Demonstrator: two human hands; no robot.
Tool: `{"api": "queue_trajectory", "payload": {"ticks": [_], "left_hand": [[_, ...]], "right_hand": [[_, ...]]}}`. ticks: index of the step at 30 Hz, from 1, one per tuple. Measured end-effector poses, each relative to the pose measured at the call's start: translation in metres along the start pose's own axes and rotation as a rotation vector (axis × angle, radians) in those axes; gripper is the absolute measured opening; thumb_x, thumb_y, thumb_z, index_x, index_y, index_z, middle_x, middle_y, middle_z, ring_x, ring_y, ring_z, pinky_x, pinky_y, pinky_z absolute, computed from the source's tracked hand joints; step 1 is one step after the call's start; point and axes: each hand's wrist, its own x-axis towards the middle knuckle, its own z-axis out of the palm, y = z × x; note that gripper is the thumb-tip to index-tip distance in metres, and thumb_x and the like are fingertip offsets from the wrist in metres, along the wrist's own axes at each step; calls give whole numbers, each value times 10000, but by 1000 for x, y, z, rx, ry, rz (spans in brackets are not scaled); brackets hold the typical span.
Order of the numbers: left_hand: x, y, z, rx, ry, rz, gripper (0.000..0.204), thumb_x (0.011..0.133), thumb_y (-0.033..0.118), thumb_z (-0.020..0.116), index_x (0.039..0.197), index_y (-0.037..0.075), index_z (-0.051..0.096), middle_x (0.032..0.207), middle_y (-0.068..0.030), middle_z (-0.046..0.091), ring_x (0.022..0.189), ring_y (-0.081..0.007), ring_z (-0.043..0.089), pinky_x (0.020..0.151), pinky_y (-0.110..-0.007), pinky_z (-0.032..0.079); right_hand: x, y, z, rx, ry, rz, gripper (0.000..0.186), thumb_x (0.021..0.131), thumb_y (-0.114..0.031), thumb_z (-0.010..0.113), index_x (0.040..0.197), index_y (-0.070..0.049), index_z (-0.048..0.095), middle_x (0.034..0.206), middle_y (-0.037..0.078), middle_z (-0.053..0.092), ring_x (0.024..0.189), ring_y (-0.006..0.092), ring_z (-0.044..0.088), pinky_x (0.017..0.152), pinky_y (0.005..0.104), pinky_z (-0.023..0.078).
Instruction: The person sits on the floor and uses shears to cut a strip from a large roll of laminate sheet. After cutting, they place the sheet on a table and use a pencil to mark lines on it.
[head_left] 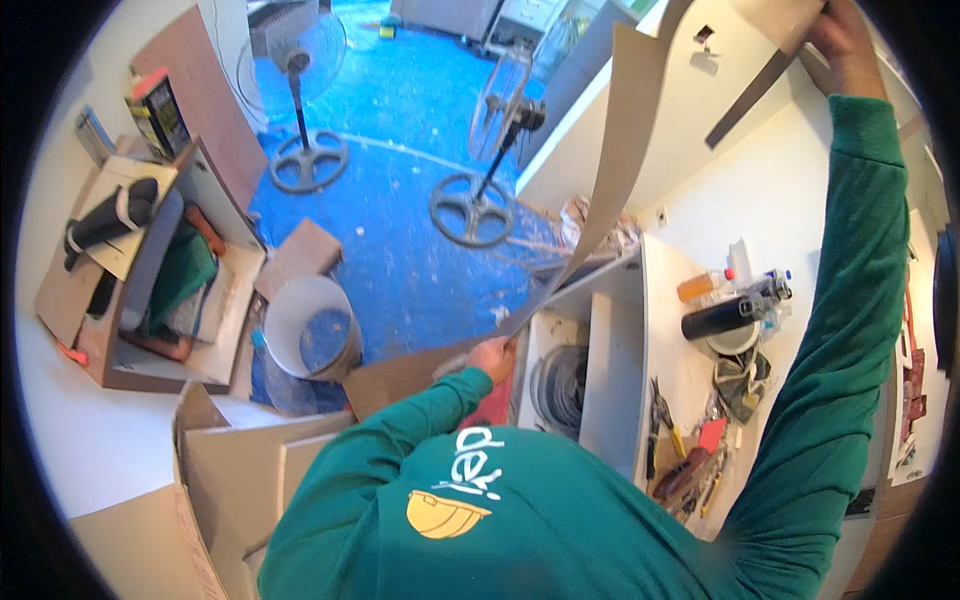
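Note:
My left hand (492, 356) grips the lower end of a long, bent brown strip (622, 150) beside an open white cabinet (618, 370). My right hand (838, 45) is raised at the top right, closed on the upper part of the brown board material near the white wall, where a darker narrow strip (750, 98) also hangs. Inside the cabinet is a coil of grey cable (556, 395). On its top are pliers (668, 430), other hand tools, bottles (700, 286) and a black cylindrical tool (722, 315).
Two standing fans (308, 160) (473, 207) are on blue floor sheeting (385, 290). A white bucket (312, 325) and board offcuts (298, 258) lie left of me. A small cabinet (230, 300) with rolls and materials stands at the left wall. Leaning panels (230, 480) are at lower left.

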Motion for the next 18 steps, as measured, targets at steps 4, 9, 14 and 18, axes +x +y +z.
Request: {"api": "queue_trajectory", "payload": {"ticks": [4,9,14,18], "left_hand": [[7,12,-25,-161,170,3,417,1026,409,469,1092,68,700,1040,-256,697,1000,-475,645,863,-558,503],[12,19,-70,-143,157,45,434,1027,413,508,1186,46,678,1076,-260,699,1047,-452,655,876,-472,519],[7,16,-97,-201,268,40,409,1016,388,534,1142,33,692,1057,-237,713,1021,-442,666,868,-487,517],[15,-7,-121,-208,359,-54,396,1014,379,557,1101,23,707,1043,-239,719,1019,-425,680,869,-467,516]], "right_hand": [[14,16,-52,-124,-15,191,369,1046,-266,493,1237,27,610,860,38,703,594,65,593,499,173,528],[-53,53,-50,-166,-152,268,386,1074,-274,461,1204,60,605,943,92,720,588,69,617,523,181,556],[-171,92,-27,-182,-236,382,519,1003,-416,610,1233,49,607,782,88,702,505,108,620,446,217,500],[-248,134,-14,-3,-337,546,550,1001,-409,629,1298,49,556,819,107,699,566,155,664,509,263,547]]}}
